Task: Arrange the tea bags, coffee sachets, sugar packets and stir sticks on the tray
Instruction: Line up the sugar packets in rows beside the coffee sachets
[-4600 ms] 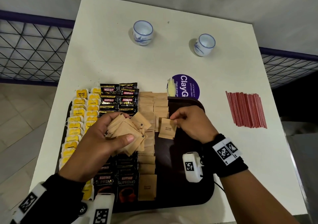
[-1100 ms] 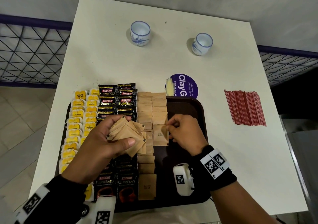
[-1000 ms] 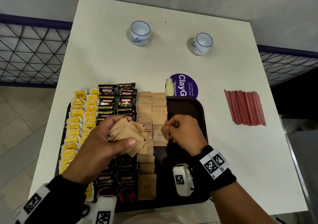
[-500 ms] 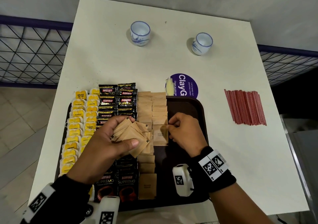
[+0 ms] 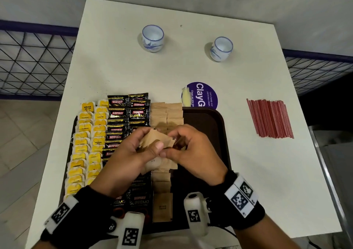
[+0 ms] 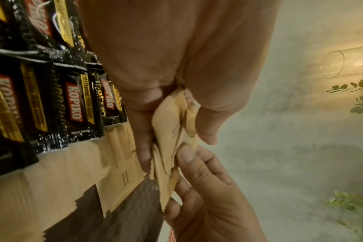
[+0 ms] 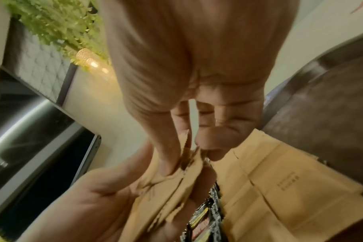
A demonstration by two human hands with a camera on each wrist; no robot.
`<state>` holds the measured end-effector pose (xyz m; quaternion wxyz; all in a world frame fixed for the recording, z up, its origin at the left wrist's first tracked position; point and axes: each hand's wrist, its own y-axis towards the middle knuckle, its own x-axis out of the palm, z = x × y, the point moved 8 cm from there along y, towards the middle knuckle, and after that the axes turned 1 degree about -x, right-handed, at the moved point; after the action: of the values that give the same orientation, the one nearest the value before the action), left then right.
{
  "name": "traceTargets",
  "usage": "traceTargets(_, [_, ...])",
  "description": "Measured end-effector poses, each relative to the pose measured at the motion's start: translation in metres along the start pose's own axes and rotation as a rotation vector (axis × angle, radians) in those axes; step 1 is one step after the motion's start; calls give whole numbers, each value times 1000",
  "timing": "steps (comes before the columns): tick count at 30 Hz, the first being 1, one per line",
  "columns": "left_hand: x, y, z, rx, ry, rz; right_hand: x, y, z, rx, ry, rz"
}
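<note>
Right hand (image 5: 193, 151) has joined left hand (image 5: 131, 157) on fanned brown sugar packets (image 5: 155, 140).

Tea bags (image 5: 84, 149): yellow. Coffee sachets (image 5: 128, 113): black, red and gold print. Sugar packets (image 5: 166, 113): plain brown. Stir sticks (image 5: 270, 117): red. Tray (image 5: 210, 122): dark brown. 2 cups (image 5: 152, 38): white, blue pattern. Sticker (image 5: 205, 95): purple.

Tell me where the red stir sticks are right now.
In the head view the red stir sticks lie in a flat bundle on the white table, right of the brown tray and not on it.
</note>
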<state>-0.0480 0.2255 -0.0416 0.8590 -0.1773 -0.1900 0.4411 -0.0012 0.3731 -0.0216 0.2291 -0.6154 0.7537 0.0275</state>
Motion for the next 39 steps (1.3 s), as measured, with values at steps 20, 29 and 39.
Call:
traceTargets(20, [-5,-5,1,11,255,67,-22,0,7,109,32,25])
traceTargets(29, [-41,-17,18,63,227,145,-56,-18,65,382,144,108])
traceTargets(39, [-40,-22,7,17,167,125,-24,-23,83,474,91,-14])
